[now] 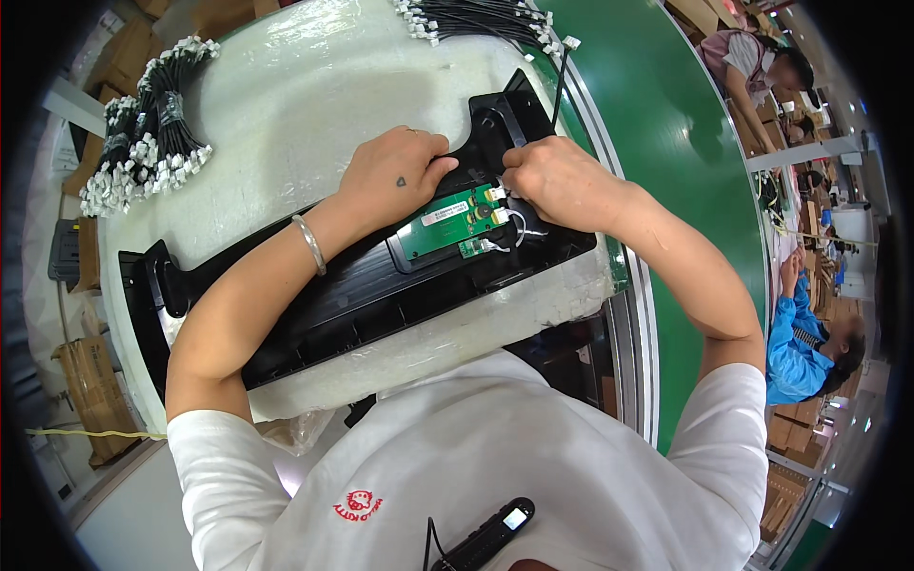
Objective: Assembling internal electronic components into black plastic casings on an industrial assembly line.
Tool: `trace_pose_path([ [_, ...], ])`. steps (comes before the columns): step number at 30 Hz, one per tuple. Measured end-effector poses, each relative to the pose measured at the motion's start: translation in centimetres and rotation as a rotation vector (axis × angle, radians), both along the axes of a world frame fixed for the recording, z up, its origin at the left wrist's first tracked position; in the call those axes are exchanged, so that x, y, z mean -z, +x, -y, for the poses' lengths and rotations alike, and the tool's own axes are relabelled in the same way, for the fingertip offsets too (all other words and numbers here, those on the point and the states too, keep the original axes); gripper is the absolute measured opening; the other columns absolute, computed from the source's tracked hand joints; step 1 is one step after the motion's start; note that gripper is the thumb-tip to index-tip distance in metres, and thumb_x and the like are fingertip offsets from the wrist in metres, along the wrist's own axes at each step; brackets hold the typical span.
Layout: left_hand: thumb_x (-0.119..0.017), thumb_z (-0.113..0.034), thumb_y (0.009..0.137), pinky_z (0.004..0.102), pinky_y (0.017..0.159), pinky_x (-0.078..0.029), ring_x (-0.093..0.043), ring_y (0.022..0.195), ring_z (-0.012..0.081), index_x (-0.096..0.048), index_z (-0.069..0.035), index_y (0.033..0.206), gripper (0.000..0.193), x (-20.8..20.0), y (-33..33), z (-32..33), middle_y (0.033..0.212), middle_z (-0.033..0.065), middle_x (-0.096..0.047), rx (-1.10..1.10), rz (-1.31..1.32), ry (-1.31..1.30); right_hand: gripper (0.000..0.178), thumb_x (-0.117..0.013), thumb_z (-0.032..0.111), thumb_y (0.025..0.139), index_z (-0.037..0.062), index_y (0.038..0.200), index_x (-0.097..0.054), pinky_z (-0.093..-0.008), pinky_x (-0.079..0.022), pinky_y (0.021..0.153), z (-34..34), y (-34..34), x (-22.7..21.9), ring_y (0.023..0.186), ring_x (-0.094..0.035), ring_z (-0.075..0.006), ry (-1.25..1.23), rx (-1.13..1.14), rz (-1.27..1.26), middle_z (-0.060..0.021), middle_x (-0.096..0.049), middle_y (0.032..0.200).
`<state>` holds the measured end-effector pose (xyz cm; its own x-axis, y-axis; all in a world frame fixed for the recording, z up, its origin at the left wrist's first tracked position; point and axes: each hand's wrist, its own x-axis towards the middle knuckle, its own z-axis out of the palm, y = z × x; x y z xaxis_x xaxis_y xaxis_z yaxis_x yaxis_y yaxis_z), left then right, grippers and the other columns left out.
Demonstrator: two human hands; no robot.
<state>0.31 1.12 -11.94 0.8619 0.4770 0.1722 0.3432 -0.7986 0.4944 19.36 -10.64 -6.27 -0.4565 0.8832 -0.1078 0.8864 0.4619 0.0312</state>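
A long black plastic housing [367, 309] lies with its inside up on a padded work surface. A green circuit board [440, 226] with a white label sits in it, toward its right end. My left hand [395, 173] is closed over the housing's far edge, beside the board. My right hand [562, 183] is pinched at the board's right end, close to its white connectors. From behind that hand a thin black cable [560, 90] rises to a white plug; its other end is hidden by my fingers. A white wire [519, 228] loops at the board's right edge.
Bundles of black cables with white plugs [157, 128] lie at the far left, and another bundle [476, 21] at the far edge. A green conveyor belt [695, 219] runs along the right. Two people work beyond it. A cardboard box [95, 400] stands at the left.
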Motion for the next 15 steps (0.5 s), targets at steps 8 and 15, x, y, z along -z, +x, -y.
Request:
trace_pose_path([
  [8,-0.061,-0.026,0.09,0.0446,0.072,-0.048,-0.061,0.082,0.0321,-0.064,-0.005,0.077,0.025,0.75,0.37,-0.05,0.075,0.0124,-0.064,-0.013,0.028,-0.059,0.006,-0.064,-0.001,0.064,-0.0012,0.069,-0.062,-0.0414,-0.052,0.066,0.08,-0.42,0.33,0.074,-0.064,-0.0314,-0.015,0.001,0.001,-0.013,-0.058,0.075],
  [15,-0.06,-0.026,0.091,0.043,0.072,-0.048,-0.06,0.081,0.0316,-0.065,-0.004,0.079,0.026,0.49,0.45,0.32,0.075,0.0143,-0.063,-0.036,0.014,-0.082,0.003,-0.064,0.0,0.068,-0.0012,0.069,-0.062,-0.0415,-0.052,0.067,0.14,-0.71,0.68,0.074,-0.064,-0.0325,-0.061,0.047,-0.016,-0.0138,-0.06,0.079],
])
